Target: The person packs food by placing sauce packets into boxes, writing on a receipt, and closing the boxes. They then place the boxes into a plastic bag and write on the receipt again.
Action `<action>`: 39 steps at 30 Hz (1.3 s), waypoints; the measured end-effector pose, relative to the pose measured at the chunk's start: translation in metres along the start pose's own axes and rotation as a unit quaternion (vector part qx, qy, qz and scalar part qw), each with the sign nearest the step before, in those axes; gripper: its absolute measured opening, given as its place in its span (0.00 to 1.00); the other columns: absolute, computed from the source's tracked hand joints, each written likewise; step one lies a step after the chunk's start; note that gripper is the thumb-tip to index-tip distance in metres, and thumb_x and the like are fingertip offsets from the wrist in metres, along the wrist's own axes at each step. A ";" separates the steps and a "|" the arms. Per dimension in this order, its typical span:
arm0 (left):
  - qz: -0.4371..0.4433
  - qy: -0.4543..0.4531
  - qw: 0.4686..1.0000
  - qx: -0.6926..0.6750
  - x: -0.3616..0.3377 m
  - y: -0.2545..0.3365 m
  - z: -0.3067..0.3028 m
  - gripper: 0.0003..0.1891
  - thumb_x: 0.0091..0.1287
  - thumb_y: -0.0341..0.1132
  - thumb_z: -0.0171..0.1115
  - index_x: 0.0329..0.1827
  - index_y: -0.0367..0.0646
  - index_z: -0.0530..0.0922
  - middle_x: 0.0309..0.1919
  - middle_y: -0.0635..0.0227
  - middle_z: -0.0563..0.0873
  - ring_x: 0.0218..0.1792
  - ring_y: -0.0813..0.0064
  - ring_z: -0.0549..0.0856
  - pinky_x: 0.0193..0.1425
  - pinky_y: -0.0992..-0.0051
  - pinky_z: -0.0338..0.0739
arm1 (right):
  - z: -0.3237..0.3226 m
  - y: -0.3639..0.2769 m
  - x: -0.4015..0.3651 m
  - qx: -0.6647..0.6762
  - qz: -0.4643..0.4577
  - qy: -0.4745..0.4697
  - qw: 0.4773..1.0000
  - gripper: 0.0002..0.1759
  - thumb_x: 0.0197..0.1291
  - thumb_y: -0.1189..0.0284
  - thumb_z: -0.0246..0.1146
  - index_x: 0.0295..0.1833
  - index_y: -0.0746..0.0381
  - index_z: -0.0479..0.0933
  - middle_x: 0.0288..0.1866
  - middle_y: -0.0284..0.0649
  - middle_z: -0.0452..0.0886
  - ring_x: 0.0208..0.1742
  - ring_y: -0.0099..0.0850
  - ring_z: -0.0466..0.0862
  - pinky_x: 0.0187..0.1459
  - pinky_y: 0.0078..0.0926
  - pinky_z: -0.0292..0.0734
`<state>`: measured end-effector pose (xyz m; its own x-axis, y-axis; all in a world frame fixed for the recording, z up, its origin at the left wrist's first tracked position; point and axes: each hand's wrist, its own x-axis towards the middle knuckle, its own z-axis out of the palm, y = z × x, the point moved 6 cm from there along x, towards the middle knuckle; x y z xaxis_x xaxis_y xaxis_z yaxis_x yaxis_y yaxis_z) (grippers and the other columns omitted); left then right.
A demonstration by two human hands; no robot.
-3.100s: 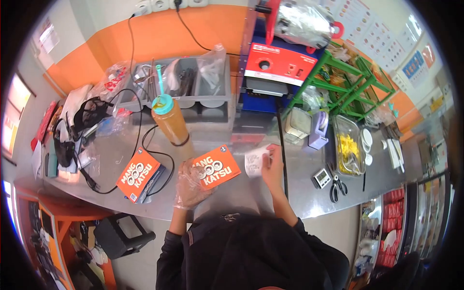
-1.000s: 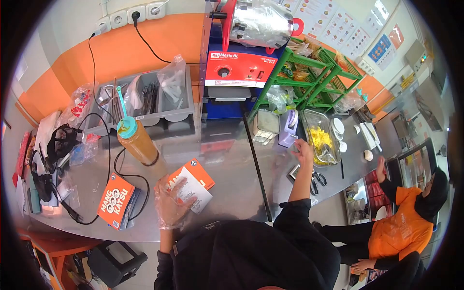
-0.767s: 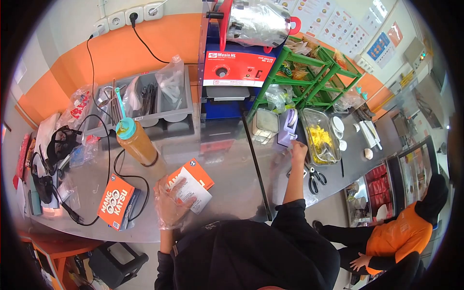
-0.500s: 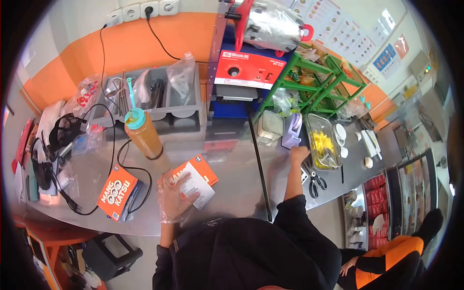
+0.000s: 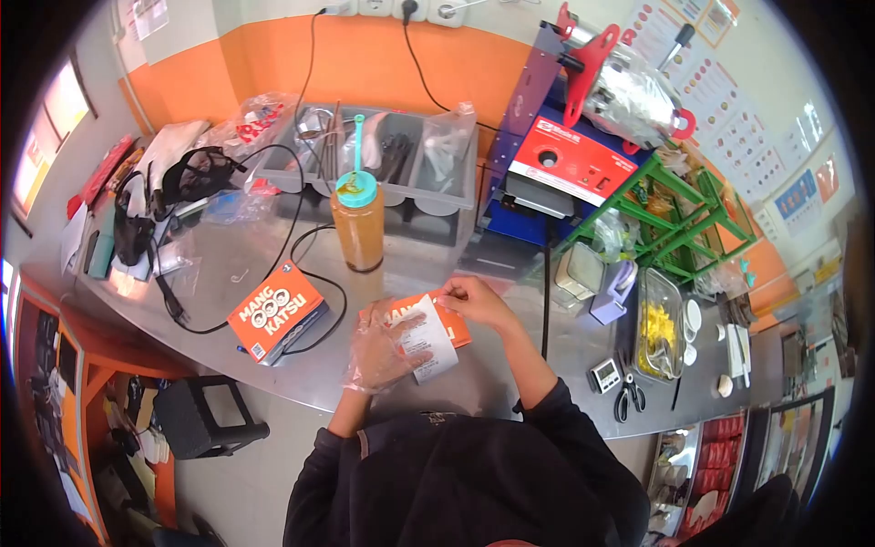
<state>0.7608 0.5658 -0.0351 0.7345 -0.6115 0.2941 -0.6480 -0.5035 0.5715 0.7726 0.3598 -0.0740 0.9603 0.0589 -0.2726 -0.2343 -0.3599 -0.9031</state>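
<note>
An orange printed box (image 5: 461,330) lies on the steel table in front of me, with a white paper receipt (image 5: 432,354) over its top. My left hand (image 5: 385,348), in a clear plastic glove, rests flat with outstretched fingers on the receipt and box. At the receipt's upper right corner, the bare fingers of my right hand (image 5: 476,304) are pinched together against the box. Whatever they hold, if anything, is too small to make out. To the right stands a purple tape dispenser (image 5: 614,294).
Left of my hands are a second orange box (image 5: 276,313), a black cable and a sauce bottle (image 5: 358,223). Behind are a grey cutlery bin (image 5: 447,196) and a blue-red sealing machine (image 5: 574,159). Rightward sit a glass dish (image 5: 659,333), scissors (image 5: 629,399) and a timer (image 5: 604,375).
My right hand has moved left from beside the tape dispenser to the receipt's upper right corner. My left hand stays on the box and receipt. The view has turned left.
</note>
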 end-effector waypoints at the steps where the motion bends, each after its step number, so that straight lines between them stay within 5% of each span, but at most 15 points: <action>1: -0.004 -0.001 1.000 0.007 0.000 -0.001 0.001 0.32 0.45 0.56 0.75 0.57 0.60 0.82 0.64 0.56 0.70 0.67 0.53 0.67 0.69 0.52 0.61 | 0.004 -0.001 0.010 -0.025 -0.001 -0.002 1.000 0.08 0.63 0.69 0.66 0.38 0.64 0.78 0.29 0.32 0.82 0.30 0.20 0.79 0.33 0.19 0.72; 9: -0.039 -0.032 0.999 0.006 0.002 0.000 -0.001 0.31 0.45 0.55 0.74 0.56 0.60 0.82 0.64 0.60 0.69 0.68 0.55 0.65 0.69 0.49 0.59 | 0.013 -0.022 0.031 -0.325 0.046 0.103 0.939 0.22 0.46 0.58 0.74 0.30 0.67 0.79 0.31 0.47 0.85 0.35 0.38 0.86 0.36 0.32 0.77; 12: -0.015 -0.024 0.999 0.025 0.003 0.000 -0.001 0.33 0.46 0.56 0.74 0.57 0.59 0.82 0.65 0.52 0.70 0.67 0.51 0.67 0.68 0.53 0.64 | -0.008 0.003 0.026 -0.368 0.046 0.132 0.919 0.21 0.47 0.58 0.74 0.29 0.65 0.78 0.28 0.45 0.83 0.33 0.38 0.84 0.36 0.34 0.77; 15: -0.008 -0.027 0.999 0.021 0.004 -0.001 -0.003 0.32 0.46 0.56 0.74 0.57 0.58 0.82 0.65 0.54 0.70 0.67 0.51 0.67 0.68 0.52 0.62 | -0.028 0.011 -0.007 -0.266 0.176 0.067 0.946 0.21 0.47 0.58 0.74 0.39 0.61 0.80 0.40 0.45 0.83 0.43 0.42 0.83 0.45 0.38 0.77; 18: -0.012 -0.032 0.999 -0.014 0.003 -0.006 -0.001 0.32 0.45 0.56 0.73 0.57 0.61 0.82 0.65 0.60 0.69 0.68 0.56 0.65 0.70 0.46 0.59 | -0.029 0.009 -0.022 -0.233 0.026 0.137 0.963 0.14 0.52 0.68 0.69 0.47 0.54 0.81 0.45 0.41 0.80 0.47 0.39 0.80 0.44 0.34 0.74; 21: -0.027 -0.038 0.999 0.006 0.000 -0.005 -0.003 0.33 0.46 0.58 0.71 0.58 0.62 0.81 0.67 0.59 0.68 0.70 0.56 0.63 0.72 0.46 0.56 | 0.013 -0.035 -0.028 -0.290 -0.270 0.171 0.902 0.22 0.55 0.79 0.61 0.54 0.44 0.81 0.51 0.39 0.78 0.53 0.37 0.77 0.47 0.38 0.71; 24: -0.038 -0.057 0.998 0.009 -0.002 -0.006 -0.001 0.33 0.47 0.59 0.71 0.60 0.64 0.80 0.68 0.58 0.67 0.72 0.55 0.62 0.73 0.45 0.55 | 0.038 -0.036 -0.020 -0.417 -0.203 0.141 0.874 0.29 0.53 0.83 0.56 0.57 0.42 0.81 0.57 0.35 0.75 0.56 0.35 0.75 0.53 0.40 0.69; 27: -0.035 -0.070 0.997 0.005 -0.002 -0.008 0.002 0.34 0.48 0.60 0.70 0.61 0.64 0.79 0.69 0.57 0.67 0.72 0.54 0.62 0.73 0.45 0.55 | 0.030 -0.032 0.001 -0.464 -0.073 0.049 0.882 0.26 0.57 0.79 0.57 0.59 0.44 0.80 0.57 0.40 0.76 0.61 0.38 0.74 0.57 0.58 0.66; 29: -0.059 -0.051 0.997 -0.009 -0.007 -0.002 -0.004 0.34 0.50 0.59 0.70 0.63 0.62 0.78 0.68 0.56 0.67 0.71 0.52 0.63 0.73 0.47 0.56 | 0.011 -0.017 0.026 -0.581 0.073 0.047 0.810 0.21 0.58 0.74 0.59 0.58 0.51 0.80 0.58 0.40 0.77 0.65 0.38 0.72 0.61 0.59 0.65; 32: -0.080 0.018 0.996 -0.018 -0.031 -0.005 -0.031 0.35 0.53 0.57 0.70 0.65 0.58 0.76 0.68 0.55 0.68 0.69 0.50 0.66 0.73 0.49 0.58 | 0.008 -0.040 0.036 -0.548 0.060 0.055 0.833 0.22 0.58 0.74 0.58 0.59 0.53 0.79 0.62 0.41 0.74 0.67 0.40 0.70 0.60 0.62 0.64; 34: -0.095 0.077 0.992 -0.003 -0.062 -0.001 -0.058 0.36 0.55 0.55 0.70 0.67 0.55 0.72 0.67 0.53 0.69 0.67 0.48 0.69 0.70 0.52 0.65 | 0.032 -0.049 0.039 -0.424 -0.068 -0.072 0.900 0.41 0.52 0.62 0.69 0.73 0.51 0.63 0.72 0.43 0.64 0.74 0.46 0.62 0.66 0.68 0.58; 36: -0.187 0.099 0.977 -0.014 -0.106 -0.010 -0.076 0.37 0.55 0.55 0.70 0.68 0.56 0.70 0.66 0.52 0.69 0.66 0.48 0.70 0.68 0.53 0.67 | 0.062 -0.084 0.000 -0.490 -0.056 -0.170 0.853 0.64 0.39 0.56 0.78 0.79 0.47 0.46 0.78 0.43 0.54 0.77 0.49 0.55 0.67 0.71 0.55; 39: -0.308 0.136 0.942 0.011 -0.183 -0.019 -0.096 0.38 0.56 0.55 0.70 0.69 0.53 0.69 0.65 0.49 0.71 0.64 0.48 0.72 0.66 0.55 0.70 | 0.070 -0.059 -0.010 -0.552 -0.062 -0.193 0.808 0.80 0.25 0.52 0.83 0.80 0.48 0.36 0.78 0.44 0.51 0.78 0.47 0.54 0.67 0.65 0.56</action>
<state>0.6580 0.7457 -0.0263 0.9948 -0.0232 0.0994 -0.0850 -0.7264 0.6820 0.7662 0.4458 -0.0412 0.7968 0.3686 -0.4787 0.3439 -0.9282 -0.1422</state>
